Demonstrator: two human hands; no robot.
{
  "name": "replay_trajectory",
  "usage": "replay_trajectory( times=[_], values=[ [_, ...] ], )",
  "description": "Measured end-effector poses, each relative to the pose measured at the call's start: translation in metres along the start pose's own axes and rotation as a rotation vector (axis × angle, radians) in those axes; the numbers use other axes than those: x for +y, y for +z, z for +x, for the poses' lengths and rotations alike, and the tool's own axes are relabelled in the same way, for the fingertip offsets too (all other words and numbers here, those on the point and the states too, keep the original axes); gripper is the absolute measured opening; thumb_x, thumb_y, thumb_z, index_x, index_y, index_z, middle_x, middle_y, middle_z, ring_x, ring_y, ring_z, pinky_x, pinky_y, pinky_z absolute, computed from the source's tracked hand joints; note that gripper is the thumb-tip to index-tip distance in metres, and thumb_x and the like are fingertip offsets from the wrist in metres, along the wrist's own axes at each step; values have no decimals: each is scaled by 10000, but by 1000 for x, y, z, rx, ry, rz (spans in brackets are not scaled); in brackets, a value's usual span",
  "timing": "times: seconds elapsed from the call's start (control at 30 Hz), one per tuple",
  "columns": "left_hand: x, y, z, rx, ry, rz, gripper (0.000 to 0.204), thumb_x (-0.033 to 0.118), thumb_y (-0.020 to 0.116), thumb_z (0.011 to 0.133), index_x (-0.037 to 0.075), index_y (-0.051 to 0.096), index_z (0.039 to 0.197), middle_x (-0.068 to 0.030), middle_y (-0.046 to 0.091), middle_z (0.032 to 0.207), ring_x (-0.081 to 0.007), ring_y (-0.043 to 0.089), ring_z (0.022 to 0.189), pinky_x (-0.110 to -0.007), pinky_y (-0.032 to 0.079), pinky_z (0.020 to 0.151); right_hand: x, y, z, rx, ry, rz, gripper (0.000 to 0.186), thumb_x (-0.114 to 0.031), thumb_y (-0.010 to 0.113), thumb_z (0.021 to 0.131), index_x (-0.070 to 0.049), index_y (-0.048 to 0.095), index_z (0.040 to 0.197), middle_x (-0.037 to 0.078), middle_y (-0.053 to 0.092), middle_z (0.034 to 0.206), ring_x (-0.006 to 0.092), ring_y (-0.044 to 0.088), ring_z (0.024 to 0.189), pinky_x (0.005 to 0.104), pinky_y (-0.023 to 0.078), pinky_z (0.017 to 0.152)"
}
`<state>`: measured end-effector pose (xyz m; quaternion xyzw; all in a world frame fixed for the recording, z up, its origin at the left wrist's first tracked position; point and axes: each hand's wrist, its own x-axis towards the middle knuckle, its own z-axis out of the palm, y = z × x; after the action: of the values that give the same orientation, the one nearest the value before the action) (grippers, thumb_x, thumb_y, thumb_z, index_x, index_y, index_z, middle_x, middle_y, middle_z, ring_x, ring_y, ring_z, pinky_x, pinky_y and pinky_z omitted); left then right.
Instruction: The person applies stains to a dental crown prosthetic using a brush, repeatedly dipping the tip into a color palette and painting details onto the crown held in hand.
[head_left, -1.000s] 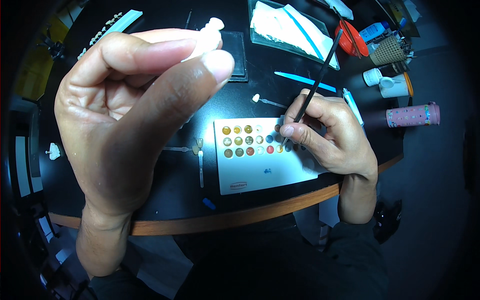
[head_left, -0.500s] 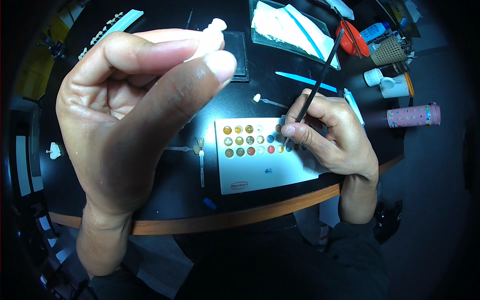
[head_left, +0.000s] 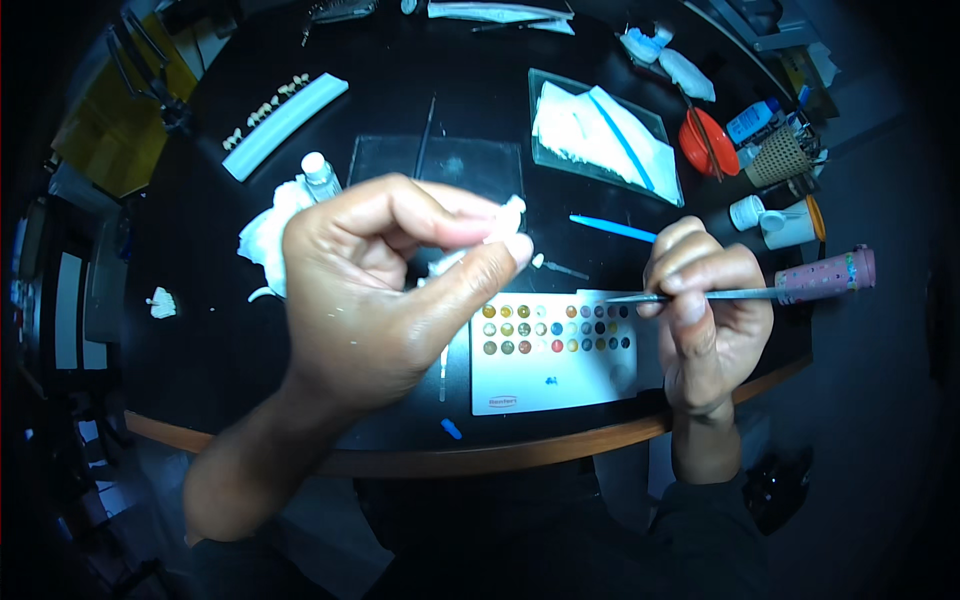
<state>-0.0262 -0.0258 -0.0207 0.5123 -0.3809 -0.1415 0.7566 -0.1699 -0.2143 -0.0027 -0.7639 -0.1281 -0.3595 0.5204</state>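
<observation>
My left hand (head_left: 365,290) is raised over the table, thumb and fingertips pinching a small white tooth-shaped dental piece (head_left: 509,216). The fingers hide most of that piece. My right hand (head_left: 712,300) grips a slim dark brush (head_left: 745,294), held nearly level with its tip pointing left toward the dental piece. Below both hands lies a white palette (head_left: 590,385) with rows of small wells filled with yellow, brown, red, blue and pale colours. A tooth shade tab on a thin stem (head_left: 565,269) lies just behind the palette.
A glass tray (head_left: 545,150) with white tissue is at the back right, near a red bowl (head_left: 697,150) and a pink bottle (head_left: 825,275). A light-blue stick (head_left: 612,227) lies mid-table. Behind my left hand are crumpled tissue (head_left: 263,245), a small bottle (head_left: 320,175) and a holder of tooth tabs (head_left: 285,128).
My right hand has lifted the brush off the palette wells and turned it from steep to nearly level. My left hand has moved lower and right, with the dental piece. The view has shifted.
</observation>
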Motion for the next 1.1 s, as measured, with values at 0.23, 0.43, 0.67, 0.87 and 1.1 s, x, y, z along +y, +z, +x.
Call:
replay_trajectory(
  times=[0.23,0.43,0.67,0.87,1.1],
  values=[
    [-3,14,-10,-50,32,-16,151,-128,722,806,-25,612,811,-195,687,931,-155,694,859,-246,580,767,-5,23,-5,40,-207,-50,199,46,698,788,-43,578,919,103,643,774,227,598,901,371,528,803],
    [-5,28,-18,-58,-9,-120,129,-107,715,826,-29,613,830,-207,686,942,-180,706,892,-255,590,774,-6,32,-8,92,-199,-13,170,72,692,779,-2,560,858,125,638,782,308,611,1085,375,646,803],
    [-5,31,-20,-11,-2,-79,126,-68,781,784,-12,668,789,-185,706,911,-199,718,882,-278,594,764,-10,31,-5,93,-238,-129,187,93,702,759,-16,560,813,110,636,768,286,632,1022,358,646,781],
    [-6,32,-20,9,-3,-95,142,-93,798,753,-26,674,768,-185,703,922,-199,712,881,-278,586,784,-10,31,-4,82,-253,-191,212,109,715,739,-26,557,785,93,633,764,277,634,985,340,640,757],
    [-6,31,-21,-40,54,-56,134,-134,745,778,-41,650,785,-196,679,947,-188,703,860,-273,605,756,-12,32,-5,88,-251,-202,212,104,717,744,-29,555,776,89,632,761,270,637,974,330,638,748]
  ],
)
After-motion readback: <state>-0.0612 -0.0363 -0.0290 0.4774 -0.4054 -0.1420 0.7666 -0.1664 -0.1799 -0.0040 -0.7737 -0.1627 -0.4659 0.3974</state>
